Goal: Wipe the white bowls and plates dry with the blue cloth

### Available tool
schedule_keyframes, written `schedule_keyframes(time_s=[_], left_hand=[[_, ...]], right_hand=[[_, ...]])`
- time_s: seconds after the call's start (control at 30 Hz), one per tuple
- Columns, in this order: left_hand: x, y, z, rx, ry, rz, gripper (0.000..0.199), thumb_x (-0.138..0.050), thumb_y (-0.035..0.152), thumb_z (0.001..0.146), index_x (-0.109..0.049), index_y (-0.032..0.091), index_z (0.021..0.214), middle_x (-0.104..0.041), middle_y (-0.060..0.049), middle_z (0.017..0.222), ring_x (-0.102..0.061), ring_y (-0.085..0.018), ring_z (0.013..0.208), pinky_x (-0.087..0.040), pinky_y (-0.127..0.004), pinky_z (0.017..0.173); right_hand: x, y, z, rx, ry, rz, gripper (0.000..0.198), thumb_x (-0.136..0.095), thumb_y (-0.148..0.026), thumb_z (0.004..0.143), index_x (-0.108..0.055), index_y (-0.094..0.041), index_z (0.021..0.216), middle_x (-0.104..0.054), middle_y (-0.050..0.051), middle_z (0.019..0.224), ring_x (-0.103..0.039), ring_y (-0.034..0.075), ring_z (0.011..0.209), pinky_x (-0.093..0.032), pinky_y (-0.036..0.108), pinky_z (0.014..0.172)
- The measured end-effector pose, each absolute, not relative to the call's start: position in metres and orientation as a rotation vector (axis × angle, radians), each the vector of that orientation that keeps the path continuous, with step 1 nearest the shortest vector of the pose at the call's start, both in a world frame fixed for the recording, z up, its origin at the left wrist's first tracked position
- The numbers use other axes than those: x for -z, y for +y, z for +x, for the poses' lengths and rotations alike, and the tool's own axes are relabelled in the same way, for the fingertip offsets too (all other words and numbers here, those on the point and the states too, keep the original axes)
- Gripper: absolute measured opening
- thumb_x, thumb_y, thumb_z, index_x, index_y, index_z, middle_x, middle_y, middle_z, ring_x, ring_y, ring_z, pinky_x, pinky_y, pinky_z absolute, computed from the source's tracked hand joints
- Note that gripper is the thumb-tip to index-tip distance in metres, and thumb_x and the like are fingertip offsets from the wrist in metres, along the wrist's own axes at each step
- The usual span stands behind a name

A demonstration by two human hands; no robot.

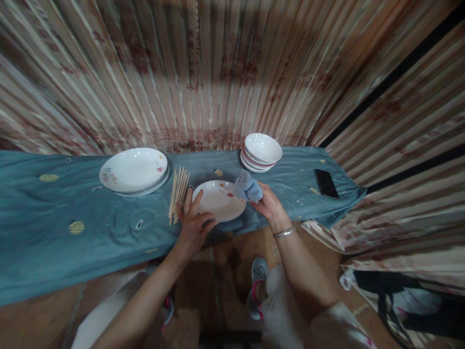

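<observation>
The plate (222,204) lies on the desk (112,232). The left hand (193,222), fingers spread wide, is at the plate's left rim; the right hand (269,204) holds a cloth (249,186) at its right rim. Left of the plate lie chopsticks (178,191) and, farther left, stacked plates (134,169). Bowls (262,149) stand behind it, to the right; a phone (326,183) lies well right.
</observation>
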State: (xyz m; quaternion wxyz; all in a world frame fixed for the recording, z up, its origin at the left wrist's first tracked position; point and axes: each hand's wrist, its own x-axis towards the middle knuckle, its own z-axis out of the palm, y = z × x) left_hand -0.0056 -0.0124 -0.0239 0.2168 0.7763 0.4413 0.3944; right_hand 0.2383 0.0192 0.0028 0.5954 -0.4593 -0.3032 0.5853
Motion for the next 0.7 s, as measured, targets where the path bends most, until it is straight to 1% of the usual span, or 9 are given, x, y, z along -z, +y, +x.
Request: schedule_keyframes(time_s=[0.07, 0.17, 0.23, 0.33, 0.4, 0.43, 0.5, 0.6, 0.7], left_hand=[[0.022, -0.009, -0.004, -1.088, 1.2, 2.145, 0.01, -0.069, 0.028, 0.082, -0.075, 0.025, 0.074, -0.056, -0.008, 0.145, -0.033, -0.036, 0.145, 0.008, -0.061, 0.119], [0.018, -0.003, 0.001, -1.073, 1.166, 2.045, 0.011, -0.068, 0.03, 0.083, -0.073, 0.025, 0.076, -0.073, -0.007, 0.12, -0.06, -0.03, 0.12, 0.006, -0.059, 0.119], [0.012, 0.001, 0.005, -1.099, 1.148, 1.948, 0.01, -0.068, 0.033, 0.082, -0.073, 0.026, 0.076, -0.077, -0.004, 0.101, -0.067, -0.026, 0.103, -0.004, -0.057, 0.121], [0.001, 0.008, 0.008, -1.213, 1.166, 1.768, 0.012, -0.07, 0.037, 0.078, -0.072, 0.026, 0.072, -0.075, -0.001, 0.082, -0.067, -0.024, 0.085, -0.033, -0.048, 0.112], [-0.007, 0.012, 0.009, -1.256, 1.221, 1.601, 0.016, -0.071, 0.04, 0.075, -0.073, 0.025, 0.072, -0.072, 0.0, 0.076, -0.065, -0.022, 0.077, -0.048, -0.038, 0.088], [-0.01, 0.014, 0.009, -1.27, 1.238, 1.514, 0.018, -0.072, 0.041, 0.073, -0.073, 0.023, 0.071, -0.07, 0.001, 0.072, -0.063, -0.02, 0.072, -0.048, -0.033, 0.077], [-0.014, 0.018, 0.009, -1.302, 1.22, 1.343, 0.021, -0.074, 0.042, 0.07, -0.072, 0.021, 0.069, -0.066, 0.002, 0.064, -0.057, -0.016, 0.064, -0.042, -0.027, 0.063], [-0.017, 0.021, 0.011, -1.384, 1.092, 1.064, 0.028, -0.081, 0.045, 0.064, -0.07, 0.018, 0.065, -0.061, 0.004, 0.058, -0.051, -0.011, 0.057, -0.038, -0.024, 0.058], [-0.019, 0.019, 0.016, -1.412, 0.955, 0.78, 0.037, -0.088, 0.047, 0.053, -0.069, 0.017, 0.063, -0.062, 0.003, 0.058, -0.051, -0.01, 0.056, -0.039, -0.023, 0.058]], right_hand=[[-0.004, 0.02, 0.238, -1.347, -0.663, -1.045, 0.017, -0.079, -0.031, 0.062, -0.065, -0.022, 0.066, -0.063, -0.005, 0.06, -0.055, 0.012, 0.056, -0.051, 0.025, 0.061], [-0.009, 0.021, 0.239, -1.323, -0.578, -1.026, 0.008, -0.07, -0.031, 0.072, -0.067, -0.023, 0.07, -0.071, 0.0, 0.072, -0.066, 0.017, 0.073, -0.057, 0.029, 0.073], [-0.015, 0.022, 0.24, -1.305, -0.487, -1.001, 0.007, -0.063, -0.027, 0.078, -0.069, -0.024, 0.075, -0.075, 0.001, 0.08, -0.069, 0.019, 0.085, -0.058, 0.029, 0.077], [-0.025, 0.023, 0.239, -1.268, -0.343, -0.934, 0.013, -0.059, -0.018, 0.081, -0.069, -0.023, 0.074, -0.075, -0.001, 0.078, -0.07, 0.015, 0.08, -0.059, 0.026, 0.075], [-0.029, 0.024, 0.237, -1.228, -0.329, -0.877, 0.014, -0.06, -0.015, 0.08, -0.068, -0.022, 0.071, -0.073, -0.003, 0.071, -0.068, 0.011, 0.068, -0.059, 0.021, 0.068], [-0.031, 0.024, 0.236, -1.204, -0.352, -0.849, 0.013, -0.062, -0.014, 0.079, -0.067, -0.021, 0.069, -0.071, -0.004, 0.068, -0.066, 0.009, 0.062, -0.057, 0.019, 0.065], [-0.033, 0.023, 0.235, -1.151, -0.423, -0.801, 0.009, -0.068, -0.014, 0.075, -0.067, -0.019, 0.068, -0.069, -0.006, 0.064, -0.06, 0.006, 0.054, -0.054, 0.014, 0.06], [-0.036, 0.022, 0.235, -1.068, -0.536, -0.787, 0.01, -0.076, -0.017, 0.07, -0.066, -0.018, 0.069, -0.063, -0.009, 0.058, -0.051, 0.003, 0.046, -0.048, 0.012, 0.051], [-0.039, 0.022, 0.234, -0.965, -0.636, -0.835, 0.013, -0.078, -0.024, 0.07, -0.067, -0.019, 0.072, -0.061, -0.009, 0.058, -0.049, 0.004, 0.046, -0.045, 0.015, 0.049]])
